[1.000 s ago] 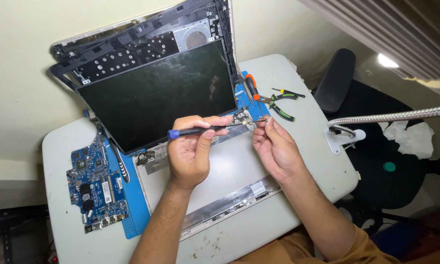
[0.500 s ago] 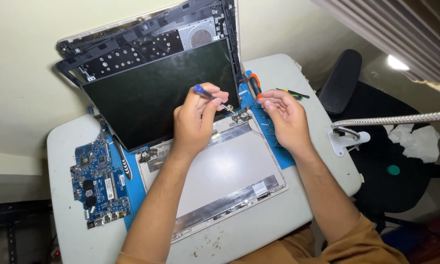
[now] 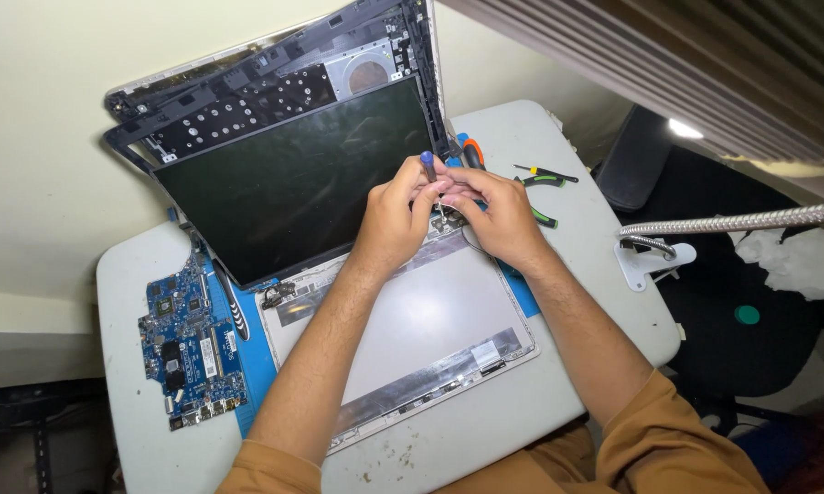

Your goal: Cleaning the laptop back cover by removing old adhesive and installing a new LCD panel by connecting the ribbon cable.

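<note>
From the head camera, my left hand (image 3: 395, 212) is closed around a screwdriver (image 3: 428, 166), whose blue handle sticks up above my fingers while the shaft points down toward the hinge (image 3: 445, 222) at the right rear corner of the lid (image 3: 421, 320). My right hand (image 3: 496, 212) sits just beside the left, touching it at the fingertips; its fingers are curled in and pinched around the shaft low down, though I cannot tell exactly what they grip because the fingers cover the spot. Both hands meet right over the hinge, so the tool lies between them, upright and slightly tilted.

The lid lies flat, silver side up, under my forearms, on a blue mat (image 3: 252, 357) that rests on the white table (image 3: 138, 274). The dark screen panel (image 3: 293, 178) stands tilted behind my hands, leaning against the black laptop frame (image 3: 247, 91) that is propped against the wall. To my left, on the mat, lies a blue motherboard (image 3: 188, 343), well apart from both hands. Just behind my right hand an orange-handled tool (image 3: 472, 153) peeks out, and green-handled pliers (image 3: 542, 177) lie near it on the table. Farther right, a lamp base (image 3: 650, 259) is clamped at the table edge.
</note>
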